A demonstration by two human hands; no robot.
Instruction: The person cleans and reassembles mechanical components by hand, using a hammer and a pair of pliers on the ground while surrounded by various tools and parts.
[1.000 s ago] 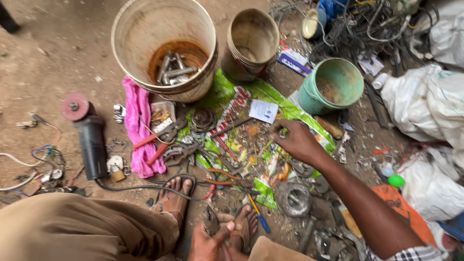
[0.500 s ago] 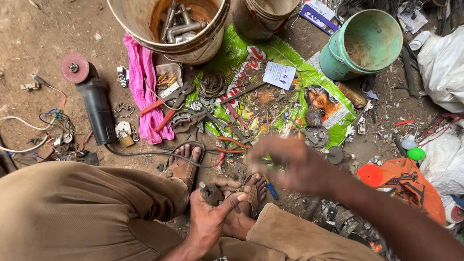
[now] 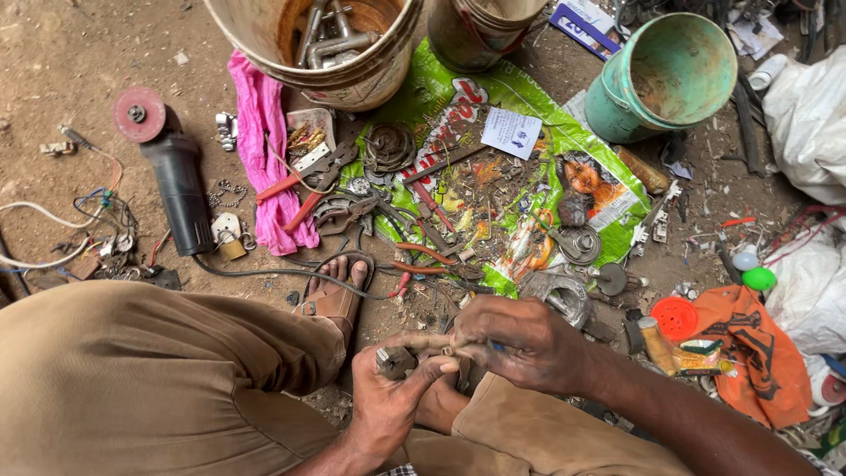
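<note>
I sit on the ground with my knees up in khaki trousers. My left hand (image 3: 388, 401) grips a small dark metal part (image 3: 395, 361) between thumb and fingers, low in the middle of the view. My right hand (image 3: 520, 339) is closed right beside it, pinching a thin tool with a blue tip (image 3: 495, 346) against the part. Both hands hover above my sandalled feet (image 3: 337, 291). Just beyond them lies a green printed plastic sheet (image 3: 493, 97) strewn with pliers, metal rings and small parts.
An angle grinder (image 3: 172, 172) with a red disc lies at left beside a pink cloth (image 3: 264, 150). A cream bucket of metal fittings (image 3: 322, 44), a smaller bucket (image 3: 480, 31) and a green bucket (image 3: 665, 75) stand at the top. White sacks and an orange bag (image 3: 758, 353) are at right.
My right hand has drawn back from the far side of the green sheet to my lap and met the left hand at the small part. The camera has tilted closer.
</note>
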